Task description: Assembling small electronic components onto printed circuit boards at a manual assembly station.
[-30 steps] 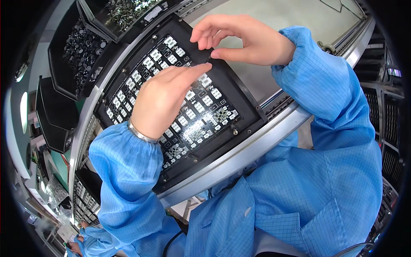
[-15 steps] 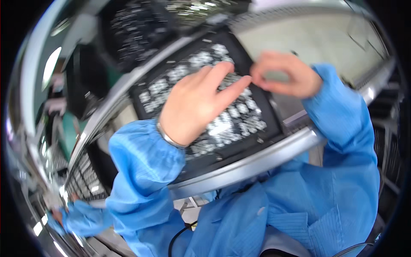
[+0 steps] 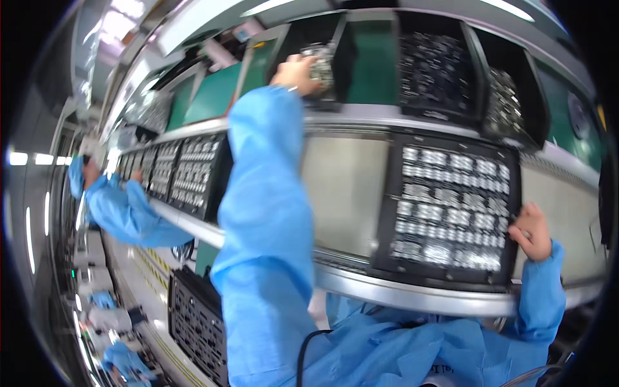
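Note:
My left hand (image 3: 296,74) is stretched far forward to a black bin holding a heap of small shiny metal parts (image 3: 321,68). Its fingers touch or hang just over the heap; blur hides whether they grip any. My right hand (image 3: 532,233) is closed, fingertips pinched together, by the right edge of a black tray (image 3: 385,245). Whatever it may hold is too small to make out. Rows of small silvery pieces (image 3: 451,206) fill the tray, which lies on the bench line in front of me.
Behind the line stand a black bin of dark parts (image 3: 435,71) and another with shiny metal parts (image 3: 506,103). Similar filled trays (image 3: 193,171) run off to the left, where a co-worker in blue (image 3: 129,209) works. A metal rail (image 3: 412,293) borders the near side.
My left hand has left the tray and reached forward to the bin of metal parts. My right hand stays by the tray's right side. The view has swung, showing more of the line.

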The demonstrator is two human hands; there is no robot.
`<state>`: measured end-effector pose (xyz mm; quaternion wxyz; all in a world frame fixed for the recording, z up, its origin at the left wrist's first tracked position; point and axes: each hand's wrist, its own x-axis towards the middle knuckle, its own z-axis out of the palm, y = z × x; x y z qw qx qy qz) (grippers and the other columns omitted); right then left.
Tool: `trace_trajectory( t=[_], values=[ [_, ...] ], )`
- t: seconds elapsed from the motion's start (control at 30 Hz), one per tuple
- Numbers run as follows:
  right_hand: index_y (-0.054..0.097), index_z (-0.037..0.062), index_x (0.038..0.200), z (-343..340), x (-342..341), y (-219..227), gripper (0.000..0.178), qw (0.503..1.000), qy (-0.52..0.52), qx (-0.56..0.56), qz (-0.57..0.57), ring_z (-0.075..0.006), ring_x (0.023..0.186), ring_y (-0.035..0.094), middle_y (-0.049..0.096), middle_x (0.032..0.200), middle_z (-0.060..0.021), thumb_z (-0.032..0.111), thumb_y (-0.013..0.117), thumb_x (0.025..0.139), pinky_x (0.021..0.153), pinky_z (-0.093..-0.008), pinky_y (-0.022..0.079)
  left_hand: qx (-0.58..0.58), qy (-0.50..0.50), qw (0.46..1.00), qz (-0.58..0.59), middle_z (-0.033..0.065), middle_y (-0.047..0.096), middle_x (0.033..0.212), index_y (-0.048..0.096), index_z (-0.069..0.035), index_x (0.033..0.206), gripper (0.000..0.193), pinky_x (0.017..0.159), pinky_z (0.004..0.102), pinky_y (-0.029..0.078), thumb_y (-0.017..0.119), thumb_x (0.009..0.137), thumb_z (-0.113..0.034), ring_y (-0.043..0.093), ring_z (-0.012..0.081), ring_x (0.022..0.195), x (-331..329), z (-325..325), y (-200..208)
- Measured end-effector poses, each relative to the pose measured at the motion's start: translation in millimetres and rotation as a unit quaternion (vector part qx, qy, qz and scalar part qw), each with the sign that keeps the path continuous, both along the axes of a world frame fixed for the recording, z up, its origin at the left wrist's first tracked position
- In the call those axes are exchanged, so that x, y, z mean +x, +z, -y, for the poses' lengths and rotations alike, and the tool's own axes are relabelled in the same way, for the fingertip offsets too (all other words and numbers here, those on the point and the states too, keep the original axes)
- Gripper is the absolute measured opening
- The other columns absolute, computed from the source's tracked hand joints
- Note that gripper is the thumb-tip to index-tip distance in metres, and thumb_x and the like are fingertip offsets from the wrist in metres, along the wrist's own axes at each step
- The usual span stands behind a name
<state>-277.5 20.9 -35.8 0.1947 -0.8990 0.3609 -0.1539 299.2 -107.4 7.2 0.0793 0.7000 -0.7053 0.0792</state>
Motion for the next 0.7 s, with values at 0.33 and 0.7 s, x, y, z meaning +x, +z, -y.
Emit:
trace_trajectory(
  t=[0.33, 0.7],
  values=[
    [0.049, 0.0021, 0.056, -5, -29, -35, 0.03, 0.982, -0.174, 0.061, 0.033, -0.0166, 0.063, 0.039, 0.042, 0.06, -0.0057, 0.007, 0.056, 0.085, 0.056, -0.0307, 0.029, 0.004, 0.189, 0.982, -0.017, 0.0141, 0.042, 0.126, 0.046, -0.034, 0.118, 0.048, 0.085, 0.0514, 0.045, 0.069, 0.075, -0.032, 0.05, 0.0452, 0.104, 45, 55, -55],
    [0.049, 0.0025, 0.055, -12, -5, -26, 0.034, 0.98, -0.183, 0.061, 0.051, -0.0133, 0.058, 0.04, 0.041, 0.06, -0.004, 0.011, 0.056, 0.088, 0.05, -0.0283, 0.028, -0.004, 0.182, 0.97, -0.162, 0.0162, 0.064, 0.103, 0.058, -0.01, 0.106, 0.032, 0.086, 0.041, 0.048, 0.063, 0.08, -0.028, 0.061, 0.0302, 0.1, 60, 65, -36]
  ],
)
